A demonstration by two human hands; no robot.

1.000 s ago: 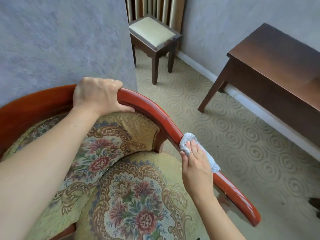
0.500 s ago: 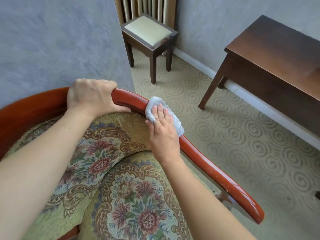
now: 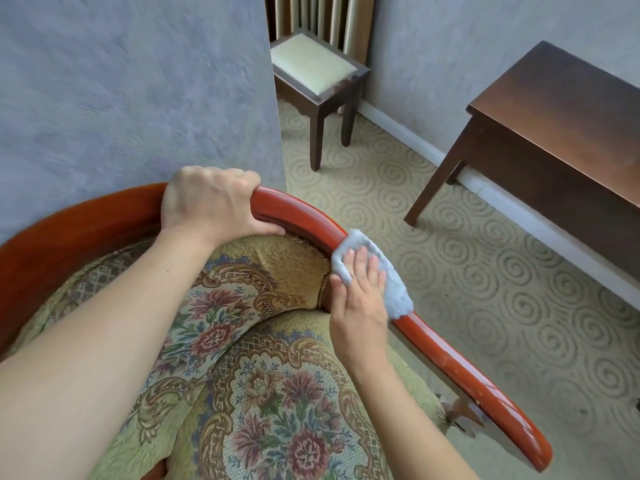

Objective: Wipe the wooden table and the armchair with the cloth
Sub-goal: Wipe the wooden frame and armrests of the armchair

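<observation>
The armchair (image 3: 446, 358) has a glossy red-brown curved wooden rail and floral upholstery, filling the lower left. My left hand (image 3: 211, 202) grips the top of the rail at the chair's back. My right hand (image 3: 360, 299) presses a light grey cloth (image 3: 391, 282) flat against the right armrest rail, fingers spread over it. The dark wooden table (image 3: 561, 109) stands at the right against the wall, apart from both hands.
A small dark stool (image 3: 315, 67) with a pale cushion stands at the back by a radiator. Grey walls rise behind the chair and the table. Beige carpet (image 3: 485, 289) with a swirl pattern lies between the chair, stool and table.
My right hand slid the cloth up the armrest rail toward my left hand, then back down a little. My left hand kept its grip on the rail.
</observation>
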